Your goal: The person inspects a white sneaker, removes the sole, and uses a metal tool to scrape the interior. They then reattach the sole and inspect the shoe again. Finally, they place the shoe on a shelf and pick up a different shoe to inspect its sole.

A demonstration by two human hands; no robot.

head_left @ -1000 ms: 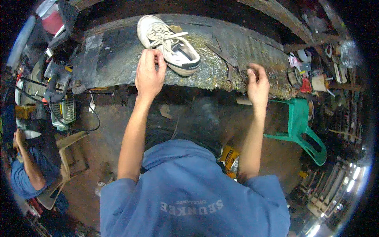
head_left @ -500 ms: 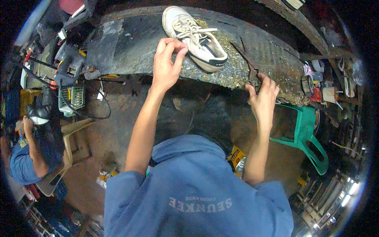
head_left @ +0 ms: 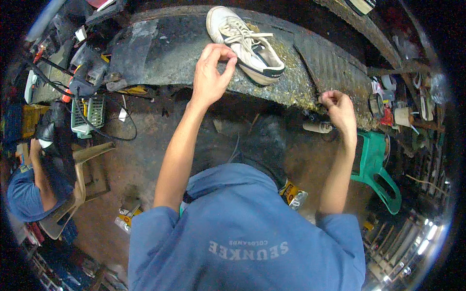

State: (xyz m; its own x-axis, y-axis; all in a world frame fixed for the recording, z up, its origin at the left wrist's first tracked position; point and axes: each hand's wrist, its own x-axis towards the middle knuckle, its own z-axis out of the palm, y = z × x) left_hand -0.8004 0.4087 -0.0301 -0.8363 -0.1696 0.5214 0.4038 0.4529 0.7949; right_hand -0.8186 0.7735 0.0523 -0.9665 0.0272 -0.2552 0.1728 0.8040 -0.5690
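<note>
A white lace-up sneaker (head_left: 219,23) with a dark heel band lies on the worn, grimy dark bench (head_left: 145,53), toe toward the back left. Beside its left side, my left hand (head_left: 212,70) is pinched, thumb and fingertips together; what they hold, if anything, is too small to make out. My right hand (head_left: 340,109) is at the bench's front edge to the right, fingers closed round the lower end of a long, dark metal tool (head_left: 308,68) lying right of the sneaker.
At left are a machine with cables (head_left: 80,85), a pale green basket (head_left: 87,121) and another person (head_left: 31,191) by a beige chair (head_left: 80,189). A green plastic chair (head_left: 376,177) stands below the bench at right. Assorted small items (head_left: 386,114) crowd the bench's right end.
My right hand has gone from hovering with fingers apart to closing on the dark tool. My left hand stays beside the sneaker. The whole view has shifted somewhat.
</note>
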